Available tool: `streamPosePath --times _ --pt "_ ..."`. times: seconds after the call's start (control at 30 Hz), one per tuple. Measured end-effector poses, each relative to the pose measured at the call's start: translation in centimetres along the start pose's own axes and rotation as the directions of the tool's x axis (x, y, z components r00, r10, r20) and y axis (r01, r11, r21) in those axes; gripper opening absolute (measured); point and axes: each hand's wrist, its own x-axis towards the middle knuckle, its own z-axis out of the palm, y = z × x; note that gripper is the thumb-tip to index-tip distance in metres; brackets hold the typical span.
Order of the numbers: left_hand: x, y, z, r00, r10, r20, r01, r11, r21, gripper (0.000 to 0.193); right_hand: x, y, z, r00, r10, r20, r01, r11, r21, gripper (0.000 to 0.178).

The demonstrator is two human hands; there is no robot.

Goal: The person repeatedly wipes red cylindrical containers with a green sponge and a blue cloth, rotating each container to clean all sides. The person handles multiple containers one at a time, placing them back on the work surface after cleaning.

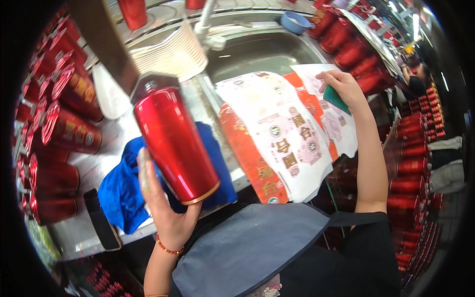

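A glossy red metal bottle [175, 141] with a gold band at its base leans at a slant in front of me. My left hand [168, 210] cradles its lower end, fingers along the left side and thumb by the base. Its neck end meets a grey angular piece [154, 81]. In my right hand [341, 84] is a flat green scraper [336, 100], partly hidden by the fingers, over the right part of the decal sheets. White decal sheets [277, 116] with gold and pink prints overlie an orange-red sheet [242, 148] beside the bottle.
A blue cloth [126, 178] lies under the bottle, near a dark phone [101, 220]. Several red containers [71, 128] crowd the left; more red ones [346, 44] stand at the far right. Behind are a metal sink [257, 54], a faucet [204, 29] and a blue bowl [295, 22].
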Motion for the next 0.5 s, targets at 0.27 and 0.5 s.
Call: streamPosePath --times 0.27,0.5 --pt "-0.2 1.5 0.4 0.991 0.067 0.112 -0.091 0.972 0.218 0.102 1.8 9.1 -6.4 0.997 -0.015 -0.08 -0.021 0.903 -0.43 0.03" --pt "-1.6 0.6 0.1 0.995 -0.043 0.093 0.017 0.963 0.267 0.101 7.3 10.4 -6.1 0.997 -0.053 0.049 0.068 0.91 -0.41 0.042"
